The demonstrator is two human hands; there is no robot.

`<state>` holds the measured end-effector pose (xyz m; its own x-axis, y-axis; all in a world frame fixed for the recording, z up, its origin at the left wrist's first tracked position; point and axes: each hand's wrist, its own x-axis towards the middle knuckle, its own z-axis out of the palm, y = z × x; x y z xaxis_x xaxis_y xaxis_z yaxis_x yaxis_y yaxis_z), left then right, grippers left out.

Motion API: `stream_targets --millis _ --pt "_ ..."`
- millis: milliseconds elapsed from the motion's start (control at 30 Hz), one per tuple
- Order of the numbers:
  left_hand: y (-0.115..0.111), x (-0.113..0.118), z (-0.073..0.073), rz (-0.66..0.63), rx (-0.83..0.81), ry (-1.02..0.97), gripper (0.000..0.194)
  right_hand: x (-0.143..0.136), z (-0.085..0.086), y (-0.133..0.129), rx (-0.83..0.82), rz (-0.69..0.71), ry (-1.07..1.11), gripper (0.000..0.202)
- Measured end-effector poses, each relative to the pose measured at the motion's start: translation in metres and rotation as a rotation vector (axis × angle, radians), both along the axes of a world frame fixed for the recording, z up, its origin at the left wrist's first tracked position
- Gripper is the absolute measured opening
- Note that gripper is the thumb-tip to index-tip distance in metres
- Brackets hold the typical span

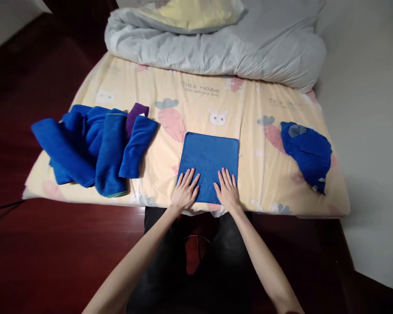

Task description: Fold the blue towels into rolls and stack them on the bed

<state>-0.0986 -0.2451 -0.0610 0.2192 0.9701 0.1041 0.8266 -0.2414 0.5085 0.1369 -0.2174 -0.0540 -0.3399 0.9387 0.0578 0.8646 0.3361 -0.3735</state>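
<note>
A square blue cloth (209, 157) lies flat on the bed near its front edge. My left hand (186, 191) rests on its lower left corner, palm down with the fingers stretched out. On the lower right part of the same cloth lies my right hand (227, 189), also flat with spread fingers. To the left is a pile of rolled or folded blue cloths (81, 144), with a purple cloth (137, 115) among them. Off to the right sits a crumpled blue cloth (308, 152) with a grey patch and a small white tag.
The bed sheet (199, 109) is pale yellow with carrots and rabbits. A rolled grey quilt (216, 52) and a yellow pillow (196, 13) fill the far end. A pale wall (370, 131) borders the right side; dark red floor (52, 248) shows at left.
</note>
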Motion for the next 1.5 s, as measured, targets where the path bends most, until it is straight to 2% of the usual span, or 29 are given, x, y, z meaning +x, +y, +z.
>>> stream_targets --millis 67,167,267,367,500,600,733,867,1067,1300,1500 --pt "-0.021 -0.017 -0.002 -0.015 -0.005 0.009 0.062 0.016 -0.003 -0.018 0.003 -0.043 0.015 0.063" --pt "-0.041 -0.041 -0.004 -0.065 -0.031 -0.002 0.063 0.041 -0.002 -0.039 -0.008 -0.005 0.050 0.063" --pt "-0.057 -0.061 -0.005 -0.106 -0.073 -0.036 0.065 0.064 0.002 -0.059 -0.033 0.067 0.103 0.062" --pt "-0.066 -0.074 -0.002 -0.092 -0.117 -0.062 0.062 0.080 0.008 -0.075 -0.063 0.071 0.172 0.058" --pt "-0.060 -0.075 0.010 -0.084 -0.107 -0.023 0.057 0.083 0.013 -0.078 -0.039 -0.022 0.231 0.049" --pt "-0.047 -0.066 0.016 -0.164 -0.077 -0.003 0.058 0.076 0.014 -0.071 0.029 -0.017 0.243 0.046" --pt "-0.028 -0.058 0.017 -0.226 -0.110 -0.015 0.056 0.066 0.011 -0.061 0.029 0.009 0.253 0.060" --pt "-0.017 -0.060 0.013 -0.144 -0.140 -0.162 0.056 0.059 0.006 -0.058 -0.004 -0.116 0.340 0.064" --pt "-0.017 -0.066 0.009 0.078 -0.218 -0.512 0.046 0.055 -0.003 -0.052 -0.107 -0.366 0.678 0.042" --pt "-0.022 -0.069 -0.006 0.215 -0.176 -0.652 0.037 0.068 -0.013 -0.039 -0.091 -0.452 0.846 0.024" --pt "-0.021 -0.060 -0.009 0.318 -0.088 -0.659 0.039 0.066 -0.023 -0.033 -0.051 -0.504 0.919 0.046"
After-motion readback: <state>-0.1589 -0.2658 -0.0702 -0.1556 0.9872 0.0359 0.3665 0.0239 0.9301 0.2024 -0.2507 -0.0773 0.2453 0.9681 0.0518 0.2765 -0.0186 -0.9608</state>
